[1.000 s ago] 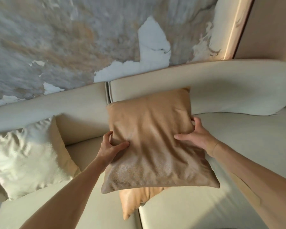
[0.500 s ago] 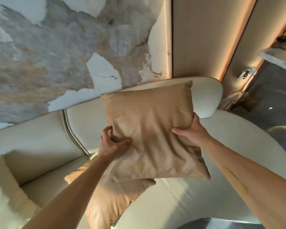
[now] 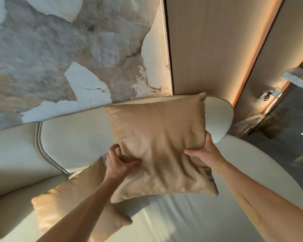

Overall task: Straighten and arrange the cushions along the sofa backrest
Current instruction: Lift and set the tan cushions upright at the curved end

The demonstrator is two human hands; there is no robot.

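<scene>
A tan leather cushion [image 3: 157,142] hangs in the air in front of the cream sofa backrest [image 3: 73,137], near the sofa's right end. My left hand [image 3: 119,163] pinches its left edge and my right hand [image 3: 205,152] clamps its right edge. A second tan cushion [image 3: 68,205] lies flat on the sofa seat [image 3: 182,220] below and to the left, partly hidden by my left forearm and by the held cushion.
A marbled grey-and-white wall [image 3: 59,58] rises behind the sofa. Beige wall panels [image 3: 208,46] with a lit orange strip stand at the right. The sofa's rounded end [image 3: 224,119] and dark floor [image 3: 287,137] lie to the right.
The held tan cushion has been carried to the right along the sofa, away from the second tan cushion. A white cushion seen at far left earlier is out of view.
</scene>
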